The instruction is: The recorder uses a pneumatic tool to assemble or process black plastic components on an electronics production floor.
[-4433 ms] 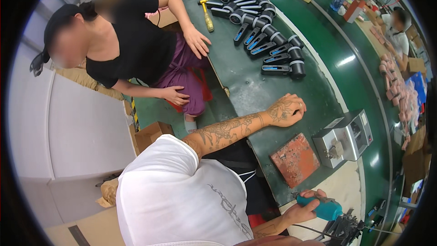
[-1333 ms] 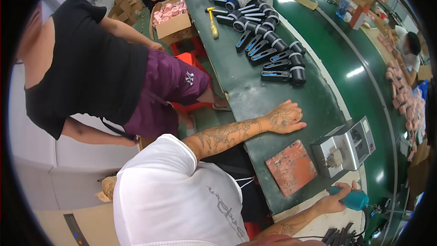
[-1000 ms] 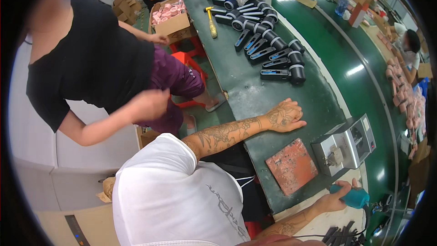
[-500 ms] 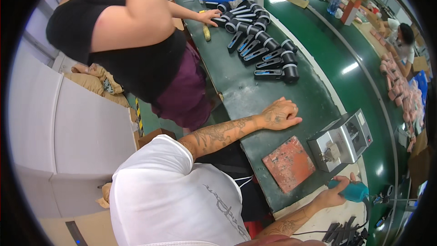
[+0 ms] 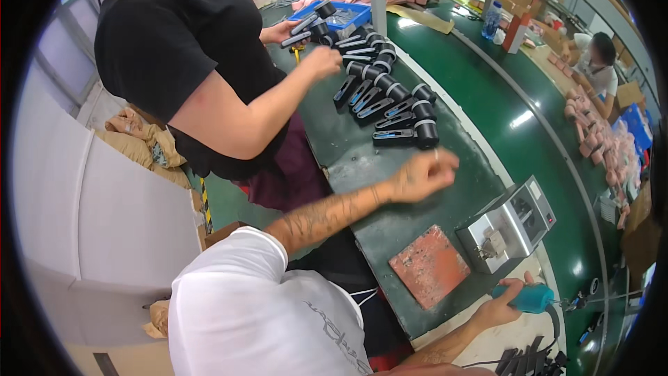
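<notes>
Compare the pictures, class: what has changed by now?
The black-shirted co-worker has picked up black-and-grey parts. The left hand moved nearer the row of black cylindrical parts; the right hand moved outward, still holding the teal corded cylinder. The square reddish plate stayed on the green bench.

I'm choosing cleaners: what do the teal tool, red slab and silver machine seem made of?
Teal tool: probably plastic, smooth, with even colour and a soft sheen. Red slab: matt, with dark blotches where colour looks worn; material beneath unclear. Silver machine: likely metal casing, smooth, with bright grey reflections.
</notes>
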Demonstrator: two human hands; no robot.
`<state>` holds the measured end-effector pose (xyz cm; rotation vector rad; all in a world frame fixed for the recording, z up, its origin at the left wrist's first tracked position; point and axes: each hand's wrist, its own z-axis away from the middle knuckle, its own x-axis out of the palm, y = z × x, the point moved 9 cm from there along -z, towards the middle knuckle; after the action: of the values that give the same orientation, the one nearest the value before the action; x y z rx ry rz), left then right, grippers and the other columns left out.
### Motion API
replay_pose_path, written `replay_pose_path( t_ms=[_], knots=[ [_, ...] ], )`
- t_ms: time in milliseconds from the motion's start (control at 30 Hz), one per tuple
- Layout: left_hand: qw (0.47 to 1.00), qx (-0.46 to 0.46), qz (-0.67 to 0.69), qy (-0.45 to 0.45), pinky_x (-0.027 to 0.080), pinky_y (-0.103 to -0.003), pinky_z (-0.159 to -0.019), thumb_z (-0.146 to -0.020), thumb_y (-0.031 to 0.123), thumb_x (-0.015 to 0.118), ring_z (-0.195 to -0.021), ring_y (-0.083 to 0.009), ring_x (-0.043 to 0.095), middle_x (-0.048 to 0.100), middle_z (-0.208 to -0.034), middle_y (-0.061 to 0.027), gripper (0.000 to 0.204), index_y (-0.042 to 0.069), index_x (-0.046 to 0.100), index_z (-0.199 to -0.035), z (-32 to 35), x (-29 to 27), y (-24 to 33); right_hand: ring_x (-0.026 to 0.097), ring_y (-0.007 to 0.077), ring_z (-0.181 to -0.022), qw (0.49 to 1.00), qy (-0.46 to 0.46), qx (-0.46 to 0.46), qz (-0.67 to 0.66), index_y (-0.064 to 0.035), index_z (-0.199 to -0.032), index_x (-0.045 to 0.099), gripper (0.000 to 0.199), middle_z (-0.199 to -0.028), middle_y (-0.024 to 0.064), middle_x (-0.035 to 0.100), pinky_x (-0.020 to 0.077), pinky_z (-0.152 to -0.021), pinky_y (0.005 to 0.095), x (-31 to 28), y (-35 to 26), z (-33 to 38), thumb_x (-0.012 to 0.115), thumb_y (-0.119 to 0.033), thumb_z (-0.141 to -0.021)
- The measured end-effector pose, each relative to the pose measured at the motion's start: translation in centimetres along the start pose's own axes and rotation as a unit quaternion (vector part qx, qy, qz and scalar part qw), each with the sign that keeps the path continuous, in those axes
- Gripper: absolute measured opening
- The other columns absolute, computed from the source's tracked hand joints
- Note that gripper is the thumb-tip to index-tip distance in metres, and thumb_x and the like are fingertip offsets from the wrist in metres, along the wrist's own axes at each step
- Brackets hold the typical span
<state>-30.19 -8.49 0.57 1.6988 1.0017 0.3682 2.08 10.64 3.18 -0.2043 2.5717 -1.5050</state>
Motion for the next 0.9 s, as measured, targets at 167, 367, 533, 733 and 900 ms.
replay_pose_path(
  t_ms=[167,367,533,733,900],
  knots=[
    [0.994,-0.005,-0.096,-0.042,0.055,-0.034,-0.07,-0.094,0.016,0.071,-0.075,-0.0209,0.068,0.07,-0.085,-0.009,0.027,0.007,0.064,-0.118,3.1,3.9,-1.1,0.057,0.015,-0.071,1.0,0.002,-0.021,0.013,0.0049,-0.095,0.061,0.035,-0.092,0.0082,0.067,0.0413,-0.062,0.0277,-0.2,-0.8,0.0,0.061,-0.029,-0.105],
    [0.992,-0.055,-0.108,-0.045,0.054,-0.038,-0.068,-0.095,0.017,0.068,-0.074,-0.0242,0.067,0.066,-0.079,-0.0088,0.017,0.007,0.056,-0.101,3.5,3.6,-2.2,0.058,0.0161,-0.073,1.0,-0.014,0.01,0.009,0.0044,-0.094,0.06,0.038,-0.105,0.012,0.066,0.0442,-0.066,0.0298,-0.3,0.5,0.4,0.062,-0.032,-0.105],
    [0.991,-0.048,-0.114,-0.052,0.052,-0.04,-0.068,-0.096,0.018,0.068,-0.075,-0.0259,0.066,0.064,-0.079,-0.0095,0.018,0.008,0.054,-0.1,3.6,3.7,-2.1,0.059,0.0174,-0.073,1.0,-0.024,0.019,0.007,0.0053,-0.096,0.057,0.041,-0.109,0.014,0.066,0.0459,-0.068,0.0318,-0.2,1.0,0.4,0.064,-0.034,-0.104],
    [0.988,-0.04,-0.133,-0.069,0.052,-0.041,-0.07,-0.096,0.021,0.068,-0.076,-0.0256,0.065,0.063,-0.082,-0.0093,0.019,0.009,0.054,-0.1,3.4,4.0,-1.8,0.059,0.0184,-0.073,1.0,-0.022,0.016,-0.001,0.0053,-0.095,0.056,0.042,-0.111,0.0156,0.065,0.0469,-0.069,0.0327,-0.2,0.8,0.3,0.065,-0.035,-0.104],
    [0.989,-0.031,-0.126,-0.067,0.051,-0.041,-0.07,-0.097,0.024,0.068,-0.075,-0.0255,0.064,0.063,-0.082,-0.0089,0.019,0.009,0.057,-0.099,3.4,3.9,-1.8,0.059,0.0182,-0.073,0.999,-0.025,0.014,-0.017,0.0048,-0.094,0.056,0.041,-0.11,0.0163,0.066,0.0469,-0.069,0.0323,0.0,0.8,0.4,0.066,-0.034,-0.103]
  ],
)
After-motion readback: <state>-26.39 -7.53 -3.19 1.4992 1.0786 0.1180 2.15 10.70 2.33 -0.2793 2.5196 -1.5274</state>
